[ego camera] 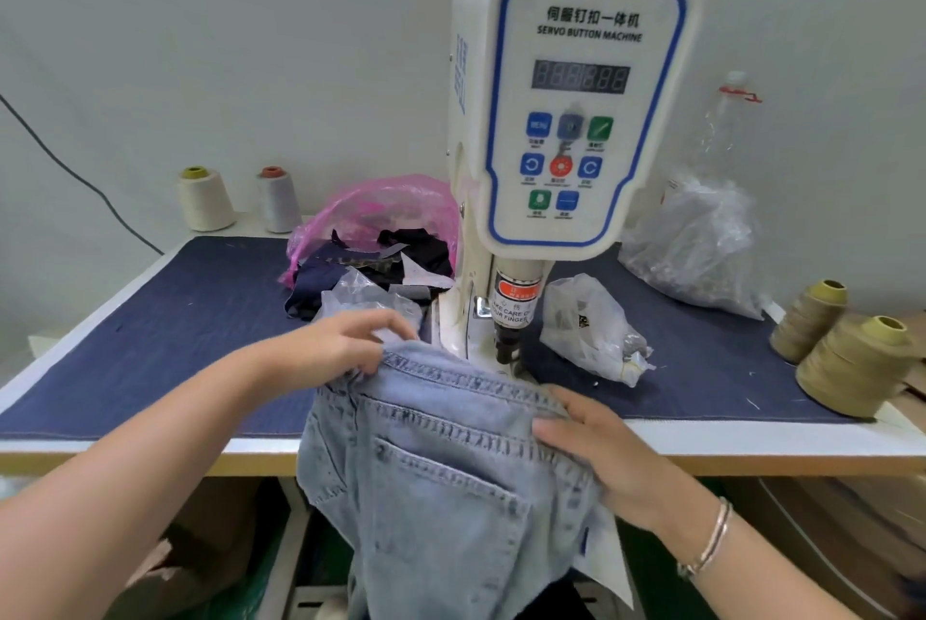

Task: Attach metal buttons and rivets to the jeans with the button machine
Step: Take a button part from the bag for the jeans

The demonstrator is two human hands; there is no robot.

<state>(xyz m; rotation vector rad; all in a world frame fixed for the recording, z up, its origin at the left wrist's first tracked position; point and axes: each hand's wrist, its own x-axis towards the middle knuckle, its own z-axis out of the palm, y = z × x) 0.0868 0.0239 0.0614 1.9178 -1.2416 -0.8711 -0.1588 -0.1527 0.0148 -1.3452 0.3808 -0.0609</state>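
Light blue jeans (441, 459) hang over the table's front edge, back pocket up, with the waistband lying at the base of the white servo button machine (576, 108). The machine's black punch (507, 343) stands just above the waistband's far edge. My left hand (345, 343) grips the waistband's left end, fingers curled over the fold. My right hand (596, 444) holds the waistband's right end, thumb on top and fingers wrapped around the cloth. No button or rivet shows on the jeans.
Dark blue cloth (175, 318) covers the table. Behind the machine sits a pink bag of fabric scraps (371, 238). Clear plastic bags (591, 328) of small parts lie to the right. Thread cones stand at the back left (205, 198) and at the right edge (852, 364).
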